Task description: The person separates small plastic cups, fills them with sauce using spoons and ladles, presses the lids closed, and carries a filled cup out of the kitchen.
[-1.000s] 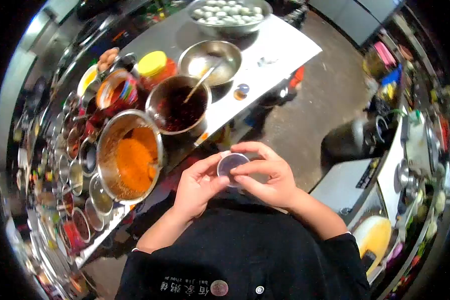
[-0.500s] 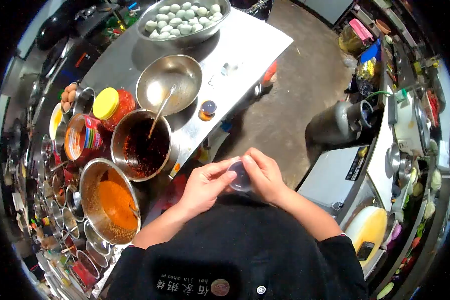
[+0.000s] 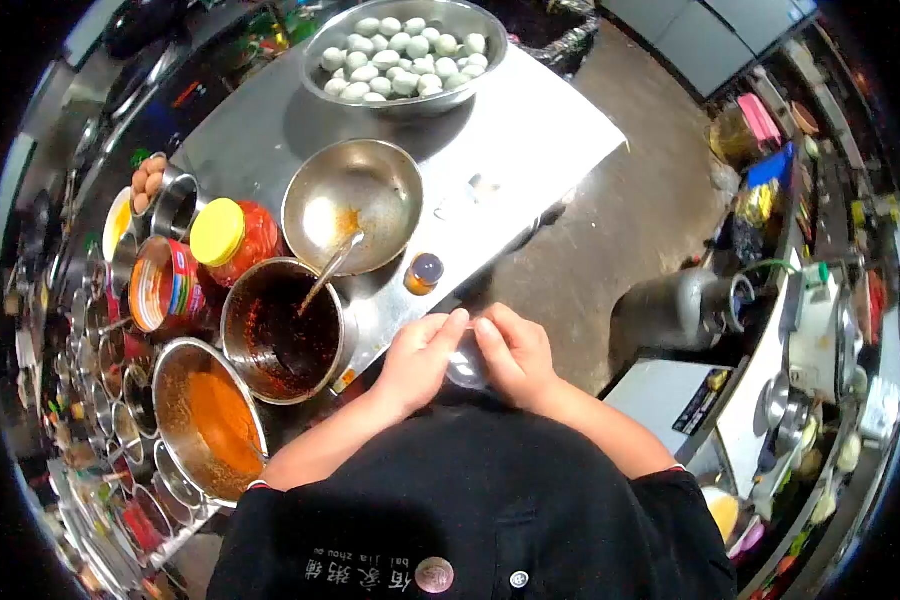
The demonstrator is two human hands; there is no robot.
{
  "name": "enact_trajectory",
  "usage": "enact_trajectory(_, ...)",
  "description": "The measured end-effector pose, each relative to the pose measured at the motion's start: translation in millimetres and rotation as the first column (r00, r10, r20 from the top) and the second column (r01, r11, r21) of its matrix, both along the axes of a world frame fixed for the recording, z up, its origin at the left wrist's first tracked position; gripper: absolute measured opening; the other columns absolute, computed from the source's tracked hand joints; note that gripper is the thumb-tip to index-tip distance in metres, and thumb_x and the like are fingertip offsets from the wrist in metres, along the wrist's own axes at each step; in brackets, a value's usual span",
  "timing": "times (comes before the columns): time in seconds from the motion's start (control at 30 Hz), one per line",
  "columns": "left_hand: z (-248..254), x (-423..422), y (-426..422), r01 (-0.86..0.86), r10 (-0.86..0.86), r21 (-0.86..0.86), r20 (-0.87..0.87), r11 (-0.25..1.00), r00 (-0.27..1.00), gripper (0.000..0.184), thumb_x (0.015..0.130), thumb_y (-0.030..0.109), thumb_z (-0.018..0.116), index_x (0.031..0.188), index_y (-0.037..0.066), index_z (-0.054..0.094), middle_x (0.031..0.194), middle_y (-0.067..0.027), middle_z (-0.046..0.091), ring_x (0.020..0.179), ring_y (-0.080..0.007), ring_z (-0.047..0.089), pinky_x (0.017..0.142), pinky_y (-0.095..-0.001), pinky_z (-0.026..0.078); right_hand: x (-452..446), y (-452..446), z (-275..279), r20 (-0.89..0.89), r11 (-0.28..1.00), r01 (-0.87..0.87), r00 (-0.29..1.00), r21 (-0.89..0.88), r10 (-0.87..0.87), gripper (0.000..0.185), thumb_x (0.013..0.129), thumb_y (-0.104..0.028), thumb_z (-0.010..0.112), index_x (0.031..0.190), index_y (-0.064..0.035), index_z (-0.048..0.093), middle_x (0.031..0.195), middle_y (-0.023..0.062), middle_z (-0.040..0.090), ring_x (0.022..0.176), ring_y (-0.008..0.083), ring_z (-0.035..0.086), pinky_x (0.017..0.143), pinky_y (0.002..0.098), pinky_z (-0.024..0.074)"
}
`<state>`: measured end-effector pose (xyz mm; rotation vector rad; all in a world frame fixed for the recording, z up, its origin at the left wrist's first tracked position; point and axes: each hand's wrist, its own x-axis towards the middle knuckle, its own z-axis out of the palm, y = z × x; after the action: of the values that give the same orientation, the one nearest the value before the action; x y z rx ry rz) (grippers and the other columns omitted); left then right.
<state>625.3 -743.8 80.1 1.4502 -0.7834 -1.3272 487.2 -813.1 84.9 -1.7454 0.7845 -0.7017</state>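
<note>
Between closed hands (image 3: 473, 352), plastic (image 3: 466, 368).

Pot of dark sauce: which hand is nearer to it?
Left. The left hand is a little to the right of the pot; the right hand is farther right, on the far side of the left one.

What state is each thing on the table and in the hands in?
Clear cup: held between the left hand and right hand.
Egg bowl: uncovered, heaped.
Wide bowl: uncovered, orange residue inside.
Yellow-lidded jar: closed, red contents.
Dark sauce pot: uncovered, partly filled.
Utensil: leaning in the pot.
Small bottle: upright, dark top on.
</note>
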Motion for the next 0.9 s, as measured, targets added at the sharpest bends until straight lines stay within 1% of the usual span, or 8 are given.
enact_trajectory(0.17,-22.1,-8.8,-18.6,-0.081,0.089,-0.053,0.166,0.995,0.982,0.032,0.096,0.028,0.045,0.089,0.0,0.059,0.078,0.0018,0.056,0.072,-0.0042,0.049,0.064,-0.0212,0.041,2.3,-31.4,-6.1,0.023,0.983,-0.114,0.993,0.143,0.112,0.02,0.091,-0.015,0.05,0.077,-0.0006,0.05,0.063,0.0113,0.047,0.057,0.0165,0.046,0.054,0.0306,0.04)
enact_trajectory(0.3,-18.4,-26.0,-42.1,-0.249,0.258,-0.072,0.181,0.966,0.949,0.031,0.096,0.026,0.045,0.09,-0.001,0.059,0.078,0.0001,0.057,0.073,-0.0053,0.049,0.065,-0.0224,0.041,3.4,-63.3,-17.8,0.144,0.936,-0.218,0.972,0.278,0.184,0.016,0.091,-0.014,0.05,0.083,-0.0007,0.053,0.067,0.0072,0.051,0.061,0.0127,0.047,0.059,0.0266,0.0417)
enact_trajectory(0.37,-9.5,-31.3,-54.4,-0.386,0.41,-0.138,0.288,0.912,0.865,0.032,0.093,0.025,0.048,0.08,-0.002,0.058,0.069,-0.0151,0.058,0.062,-0.0206,0.055,0.058,-0.033,0.042,2.8,-78.0,-15.0,0.176,0.906,-0.309,0.947,0.289,0.267,0.017,0.09,-0.018,0.054,0.09,-0.0011,0.052,0.071,0.0076,0.055,0.065,0.0138,0.052,0.061,0.0267,0.0438)
enact_trajectory(0.43,-6.2,-34.4,-62.6,-0.42,0.431,-0.102,0.292,0.902,0.854,0.033,0.094,0.026,0.047,0.081,-0.002,0.059,0.07,-0.0164,0.059,0.064,-0.0238,0.057,0.059,-0.0342,0.043,2.8,-92.3,-12.5,0.206,0.87,-0.395,0.916,0.296,0.345,0.023,0.088,-0.022,0.057,0.097,-0.0015,0.052,0.076,0.0081,0.058,0.068,0.015,0.056,0.064,0.0268,0.0458)
enact_trajectory(0.5,-9.0,-37.7,-67.8,-0.45,0.448,-0.066,0.295,0.891,0.844,0.034,0.094,0.026,0.045,0.081,-0.002,0.059,0.072,-0.0177,0.06,0.066,-0.027,0.059,0.06,-0.0355,0.043,0.0,-105.6,-13.0,0.007,0.858,-0.513,0.858,0.028,0.513,0.044,0.082,-0.031,0.066,0.109,-0.0027,0.046,0.085,0.012,0.061,0.076,0.0188,0.062,0.067,0.0294,0.0489)
enact_trajectory(0.53,-11.2,-38.2,-69.8,-0.468,0.465,-0.081,0.344,0.88,0.816,0.035,0.095,0.027,0.044,0.081,-0.002,0.059,0.071,-0.0179,0.06,0.066,-0.0288,0.059,0.06,-0.0361,0.043,-0.9,-112.6,-13.4,-0.026,0.816,-0.569,0.818,0.1,0.574,0.057,0.077,-0.036,0.071,0.114,-0.0033,0.042,0.09,0.0157,0.062,0.078,0.0219,0.065,0.065,0.0322,0.0503)
enact_trajectory(0.8,-3.3,-40.3,-81.7,-0.529,0.505,-0.082,0.449,0.845,0.737,0.038,0.096,0.029,0.042,0.083,-0.002,0.059,0.069,-0.0188,0.059,0.063,-0.0319,0.058,0.058,-0.037,0.043,5.3,-135.7,-31.3,0.074,0.702,-0.693,0.718,0.164,0.692,0.058,0.076,-0.033,0.072,0.114,-0.0037,0.041,0.08,0.01,0.06,0.067,0.0141,0.058,0.06,0.0275,0.0467)
enact_trajectory(0.9,-7.7,-40.6,-81.9,-0.536,0.51,-0.07,0.432,0.841,0.744,0.036,0.096,0.028,0.042,0.084,-0.002,0.059,0.069,-0.0191,0.058,0.062,-0.0316,0.059,0.057,-0.0367,0.043,9.2,-139.9,-34.3,0.145,0.682,-0.703,0.71,0.199,0.689,0.043,0.082,-0.029,0.066,0.109,-0.0037,0.044,0.076,0.0081,0.058,0.063,0.0116,0.054,0.058,0.0262,0.0444)
